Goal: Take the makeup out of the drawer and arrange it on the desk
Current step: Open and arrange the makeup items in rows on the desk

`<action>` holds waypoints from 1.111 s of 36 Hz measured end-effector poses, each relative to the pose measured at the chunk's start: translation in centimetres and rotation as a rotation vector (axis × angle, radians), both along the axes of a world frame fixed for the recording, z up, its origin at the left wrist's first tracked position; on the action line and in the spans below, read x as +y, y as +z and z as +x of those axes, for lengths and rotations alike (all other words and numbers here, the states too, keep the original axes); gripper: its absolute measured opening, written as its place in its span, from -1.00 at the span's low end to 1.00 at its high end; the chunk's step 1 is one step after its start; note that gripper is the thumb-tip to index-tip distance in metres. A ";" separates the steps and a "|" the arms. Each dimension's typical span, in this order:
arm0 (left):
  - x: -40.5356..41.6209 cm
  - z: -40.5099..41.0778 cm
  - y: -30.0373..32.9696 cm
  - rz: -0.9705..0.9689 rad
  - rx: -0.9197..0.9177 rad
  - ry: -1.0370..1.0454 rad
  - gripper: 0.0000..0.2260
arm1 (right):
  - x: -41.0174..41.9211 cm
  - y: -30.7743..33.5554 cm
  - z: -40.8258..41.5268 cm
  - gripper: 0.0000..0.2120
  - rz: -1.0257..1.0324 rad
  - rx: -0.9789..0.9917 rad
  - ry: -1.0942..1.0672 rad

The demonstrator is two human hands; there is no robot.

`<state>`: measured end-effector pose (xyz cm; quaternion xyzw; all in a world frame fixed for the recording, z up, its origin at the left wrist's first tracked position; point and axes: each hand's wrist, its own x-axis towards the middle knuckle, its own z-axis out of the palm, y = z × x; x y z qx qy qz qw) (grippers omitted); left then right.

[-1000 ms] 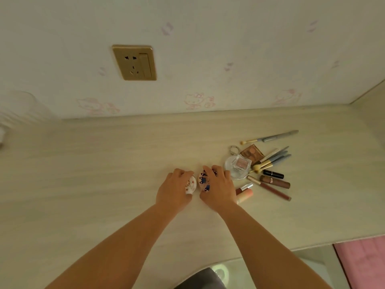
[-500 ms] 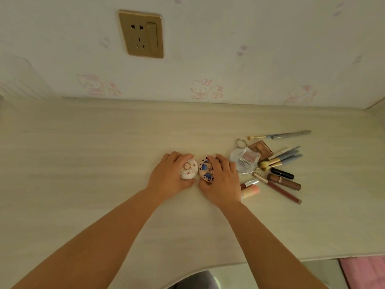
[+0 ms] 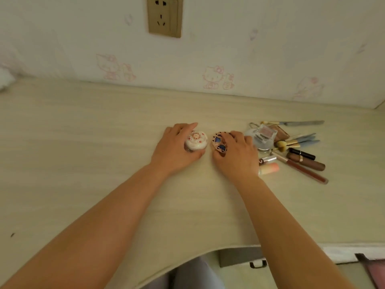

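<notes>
On the pale wooden desk, my left hand grips a round white compact with a red pattern on its lid. Just to its right, my right hand holds a round compact patterned in blue and brown, tilted on its edge. The two compacts stand a small gap apart. Right of my right hand lies a pile of makeup: a clear blush case, brushes, a black lipstick, a brown tube, a lip gloss and a pink stick.
A wall with cartoon cat wallpaper and a gold socket runs behind the desk. A long brush lies at the back of the pile. Below the desk's curved front edge a grey drawer front with a handle shows.
Both hands have slid the two compacts farther from me, toward the wall, and the gap between them has widened. The view has tilted downward. The pile has not moved.
</notes>
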<state>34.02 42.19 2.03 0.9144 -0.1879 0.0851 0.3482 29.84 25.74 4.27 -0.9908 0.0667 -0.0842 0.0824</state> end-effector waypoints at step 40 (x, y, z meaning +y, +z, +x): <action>5.5 -4.7 1.0 -0.786 0.222 -0.088 -0.38 | 9.5 -1.1 -0.6 -0.52 1.624 0.048 0.351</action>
